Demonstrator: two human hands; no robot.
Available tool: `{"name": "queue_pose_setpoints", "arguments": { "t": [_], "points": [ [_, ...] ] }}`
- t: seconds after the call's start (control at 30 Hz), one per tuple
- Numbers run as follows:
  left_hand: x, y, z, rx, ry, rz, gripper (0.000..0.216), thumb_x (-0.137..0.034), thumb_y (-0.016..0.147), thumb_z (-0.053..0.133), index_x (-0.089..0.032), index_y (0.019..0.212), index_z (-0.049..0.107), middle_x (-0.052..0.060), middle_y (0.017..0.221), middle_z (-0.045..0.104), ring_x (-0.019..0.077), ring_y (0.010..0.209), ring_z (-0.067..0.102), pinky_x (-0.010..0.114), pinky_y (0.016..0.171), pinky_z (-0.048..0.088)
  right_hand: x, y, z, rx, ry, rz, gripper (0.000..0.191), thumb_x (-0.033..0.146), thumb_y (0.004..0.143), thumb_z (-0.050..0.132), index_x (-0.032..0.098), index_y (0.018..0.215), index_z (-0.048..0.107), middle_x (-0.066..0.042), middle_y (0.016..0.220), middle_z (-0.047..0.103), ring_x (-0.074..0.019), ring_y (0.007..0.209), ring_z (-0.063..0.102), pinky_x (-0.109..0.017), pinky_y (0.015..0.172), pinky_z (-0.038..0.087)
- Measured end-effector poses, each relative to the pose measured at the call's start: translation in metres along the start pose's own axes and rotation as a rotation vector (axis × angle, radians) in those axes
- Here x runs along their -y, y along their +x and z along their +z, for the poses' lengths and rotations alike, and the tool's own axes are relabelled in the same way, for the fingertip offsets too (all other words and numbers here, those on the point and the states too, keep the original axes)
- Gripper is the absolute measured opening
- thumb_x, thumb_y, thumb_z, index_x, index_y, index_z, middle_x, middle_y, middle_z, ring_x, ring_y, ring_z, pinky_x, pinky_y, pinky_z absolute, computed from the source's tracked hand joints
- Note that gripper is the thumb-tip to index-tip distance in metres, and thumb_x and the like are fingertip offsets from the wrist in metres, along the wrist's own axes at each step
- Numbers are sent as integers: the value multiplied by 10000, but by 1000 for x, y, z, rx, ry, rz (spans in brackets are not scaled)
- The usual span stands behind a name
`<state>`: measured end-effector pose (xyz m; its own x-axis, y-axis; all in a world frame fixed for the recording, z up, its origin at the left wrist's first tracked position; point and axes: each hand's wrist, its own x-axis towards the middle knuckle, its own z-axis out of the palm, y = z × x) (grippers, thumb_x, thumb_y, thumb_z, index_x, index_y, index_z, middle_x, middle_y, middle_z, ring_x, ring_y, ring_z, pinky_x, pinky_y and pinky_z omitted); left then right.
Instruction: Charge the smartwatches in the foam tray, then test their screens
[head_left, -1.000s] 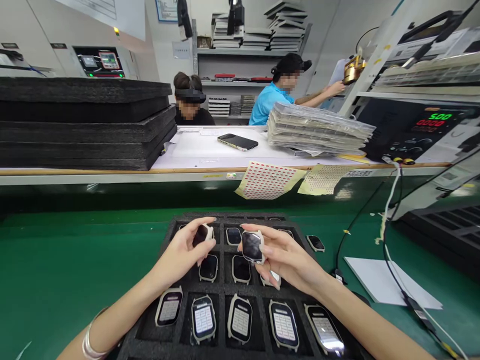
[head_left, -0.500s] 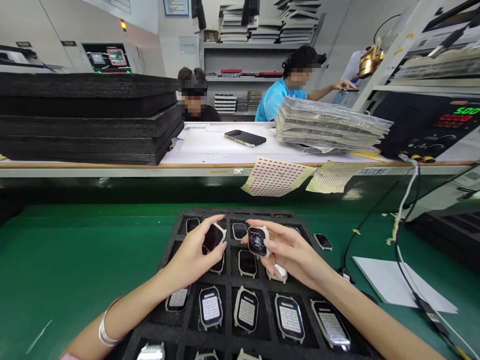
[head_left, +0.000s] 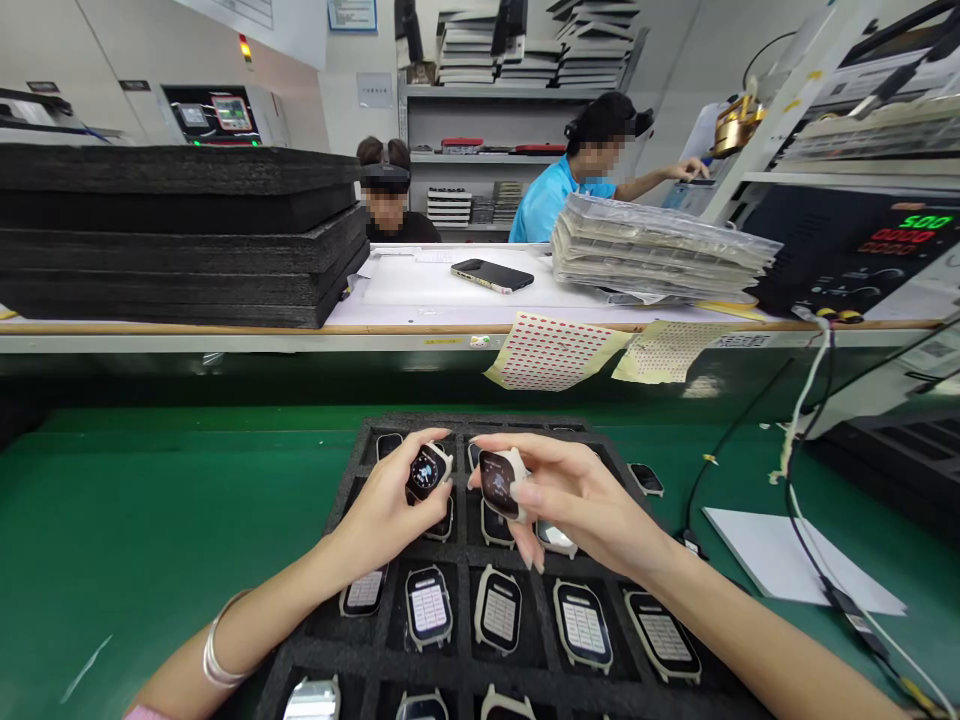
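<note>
My left hand (head_left: 394, 505) grips a smartwatch case (head_left: 427, 471) between thumb and fingers; its dark screen shows a small lit picture. In my right hand (head_left: 574, 495) is a second strapless smartwatch (head_left: 498, 484), tilted, its screen facing left and faintly lit. Both hands hover over a black foam tray (head_left: 465, 610) with square compartments. Several watches lie in it, among them a watch with a white grid on its screen (head_left: 498, 610) and a similar one (head_left: 583, 622). My fingers and forearms hide part of the tray.
One watch (head_left: 646, 479) lies on the green mat right of the tray, near white sheets (head_left: 802, 560) and cables (head_left: 806, 480). On the shelf beyond are a black foam stack (head_left: 172, 240), a phone (head_left: 493, 275), plastic trays (head_left: 660, 250) and a power supply (head_left: 855, 250). Two people sit behind.
The watch screen in my left hand, dark before, now shows a lit picture. My right hand has shifted slightly left and turned its watch, whose screen looks dimmer.
</note>
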<state>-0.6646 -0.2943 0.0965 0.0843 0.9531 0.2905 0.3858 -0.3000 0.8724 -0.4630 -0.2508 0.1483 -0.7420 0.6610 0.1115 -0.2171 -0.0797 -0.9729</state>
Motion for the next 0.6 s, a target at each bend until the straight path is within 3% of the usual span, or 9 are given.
{"name": "queue_pose_setpoints", "arguments": {
  "t": [0.3,0.6],
  "points": [
    [-2,-2,1,2,-1,-29,460,-203,815,544,-216,1268,465,44,1021,626,168,768,590,234,622,449,-14,-2,-13,-50,11,29,384,272,803,707,183,1169,634,-106,974,687,-110,432,605,-226,388,504],
    [-3,-2,2,-9,37,-75,452,-175,802,540,-213,1247,472,14,928,612,164,741,581,239,622,434,-19,-4,-14,-47,16,41,407,273,793,718,165,1176,631,-101,925,692,-110,431,605,-218,390,503]
  ]
}}
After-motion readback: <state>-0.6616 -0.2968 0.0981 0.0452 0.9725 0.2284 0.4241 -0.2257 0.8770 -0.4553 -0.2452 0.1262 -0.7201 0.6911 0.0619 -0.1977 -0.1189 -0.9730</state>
